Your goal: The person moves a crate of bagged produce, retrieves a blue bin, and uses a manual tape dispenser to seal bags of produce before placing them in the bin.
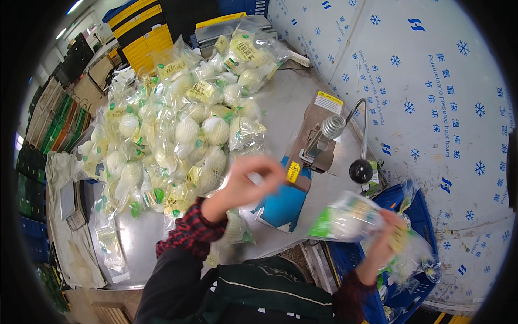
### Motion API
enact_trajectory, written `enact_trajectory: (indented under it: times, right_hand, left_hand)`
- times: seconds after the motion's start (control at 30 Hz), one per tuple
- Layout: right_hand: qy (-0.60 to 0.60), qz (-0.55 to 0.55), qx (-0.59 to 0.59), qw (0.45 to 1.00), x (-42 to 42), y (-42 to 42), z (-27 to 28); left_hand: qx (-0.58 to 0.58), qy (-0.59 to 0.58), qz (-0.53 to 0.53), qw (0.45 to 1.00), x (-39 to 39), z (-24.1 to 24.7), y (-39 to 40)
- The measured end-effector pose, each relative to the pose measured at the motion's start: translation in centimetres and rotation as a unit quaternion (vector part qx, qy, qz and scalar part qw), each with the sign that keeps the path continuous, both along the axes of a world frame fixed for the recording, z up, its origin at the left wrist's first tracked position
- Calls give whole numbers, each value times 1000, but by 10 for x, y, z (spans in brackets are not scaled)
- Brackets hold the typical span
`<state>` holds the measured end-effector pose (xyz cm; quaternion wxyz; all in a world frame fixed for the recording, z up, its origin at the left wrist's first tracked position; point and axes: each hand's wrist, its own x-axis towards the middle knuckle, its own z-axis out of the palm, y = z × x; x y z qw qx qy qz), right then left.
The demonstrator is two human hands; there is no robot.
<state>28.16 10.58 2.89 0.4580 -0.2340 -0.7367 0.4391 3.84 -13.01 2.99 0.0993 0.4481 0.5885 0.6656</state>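
Observation:
My right hand (pixel 380 247) grips a clear plastic bag of produce (pixel 348 218) with a green corner, above a blue plastic crate (pixel 425 227) at the lower right. Blurred by motion, my left hand (pixel 251 178) hangs over the metal table with its fingers curled; whether it holds anything cannot be told. Just beyond it stands a lever-operated bag-neck sealing machine (pixel 319 137) with a coil spring, a black ball knob (pixel 361 171) and a blue base plate (pixel 285 204). A large heap of bagged, net-wrapped pale round produce (pixel 186 129) covers the table's left and middle.
A metal table (pixel 279 97) meets an insulated panel wall (pixel 404 121) on the right. Flat plastic bags (pixel 111 247) lie at the near left, by a small scale-like device (pixel 73 204). Yellow and black crates (pixel 147 44) are stacked behind. More bagged produce (pixel 400 259) fills the blue crate.

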Motion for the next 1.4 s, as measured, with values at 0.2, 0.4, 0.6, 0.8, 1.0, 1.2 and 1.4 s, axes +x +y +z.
enact_trajectory:
  times: [0.2, 0.4, 0.6, 0.8, 1.0, 1.2, 1.4]
  right_hand:
    - [-183, -352, 167, 903, 104, 48, 32]
    - [-421, -280, 381, 774, 101, 44, 11]
    - [-284, 4, 159, 946, 21, -10, -5]
    - [-208, 337, 35, 918, -76, -131, -44]
    - [-74, 335, -232, 910, -130, -173, -66]
    - [-2, 295, -47, 954, -97, -157, -29]
    - [-5, 302, 171, 938, -70, -143, -1]
  left_hand:
    - [-329, 399, 207, 830, -91, -109, 7]
    - [-534, 427, 149, 714, -145, -183, 59]
    - [-260, 156, 234, 924, -169, -126, -5]
    - [-57, -130, 198, 970, -94, 5, -46]
    - [-16, -224, 74, 972, -8, 13, -52]
    - [-137, -217, -103, 961, 2, -4, -116]
    - [-178, -15, -230, 957, 62, -36, -36]
